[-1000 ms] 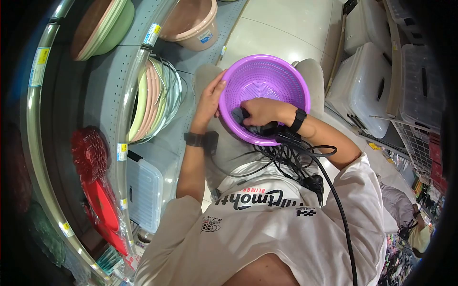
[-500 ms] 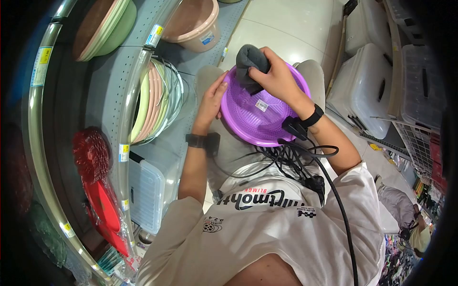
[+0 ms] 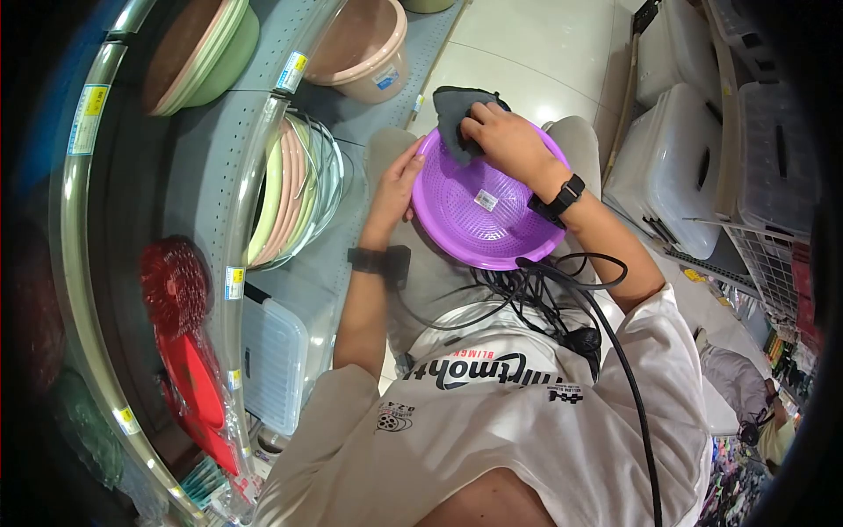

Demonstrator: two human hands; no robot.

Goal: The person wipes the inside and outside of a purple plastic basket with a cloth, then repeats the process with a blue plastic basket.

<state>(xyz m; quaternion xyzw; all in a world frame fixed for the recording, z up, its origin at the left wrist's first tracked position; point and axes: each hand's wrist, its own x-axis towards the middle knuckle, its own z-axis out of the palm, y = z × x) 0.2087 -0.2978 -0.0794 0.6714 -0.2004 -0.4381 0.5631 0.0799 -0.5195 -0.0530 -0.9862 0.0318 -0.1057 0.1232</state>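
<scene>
A purple plastic colander (image 3: 492,241) rests on my lap, with a small white label stuck to its perforated inside. My left hand (image 3: 395,189) grips the left rim, fingers on the outside. In my right hand (image 3: 514,145) is a dark grey cloth (image 3: 457,114), bunched and pressed over the colander's far rim. Part of the cloth hangs inside the rim, and my right fingers partly hide it. Black straps circle both wrists.
Shelves on the left hold stacked basins (image 3: 215,61), a pink tub (image 3: 369,53), hoop-rimmed round goods (image 3: 294,193) and a red wrapped item (image 3: 189,369). Clear storage boxes (image 3: 659,167) stand on the right. Black cables (image 3: 615,351) cross my lap. Another person (image 3: 738,386) is at lower right.
My right hand has turned and shifted slightly, and the cloth has gone from an upright roll to a flatter spread over the far rim. The left hand keeps its grip.
</scene>
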